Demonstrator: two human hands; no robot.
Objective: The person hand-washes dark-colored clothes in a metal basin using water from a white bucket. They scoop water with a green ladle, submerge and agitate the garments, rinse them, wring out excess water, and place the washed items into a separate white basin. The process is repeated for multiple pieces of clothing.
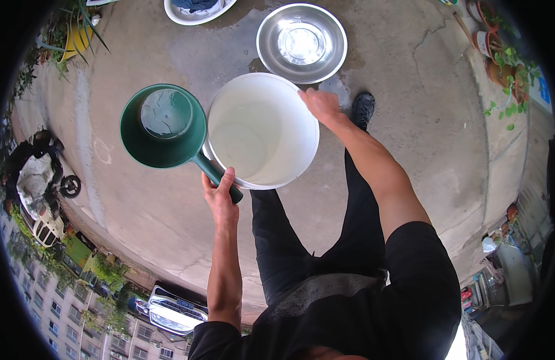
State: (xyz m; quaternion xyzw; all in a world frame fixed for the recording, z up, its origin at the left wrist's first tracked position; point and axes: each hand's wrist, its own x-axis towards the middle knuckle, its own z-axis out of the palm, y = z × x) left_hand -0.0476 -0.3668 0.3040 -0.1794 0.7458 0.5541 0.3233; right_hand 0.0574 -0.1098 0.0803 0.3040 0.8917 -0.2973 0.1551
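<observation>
My left hand grips the handle of a green plastic dipper, thumb on top, at the near left edge of a white plastic bucket. A little water shows in the dipper's bottom. Clear or slightly cloudy water lies inside the bucket, which is held up between my arms. On the bucket's right rim, my right hand is closed. Beyond the bucket a stainless steel basin rests on the wet concrete. Whether my left fingers also hold the bucket is hidden.
A white basin with dark and white cloth is at the top edge. My black shoe stands right of the bucket. Potted plants line the right side; a yellow planter is at upper left, and a motorcycle is farther left.
</observation>
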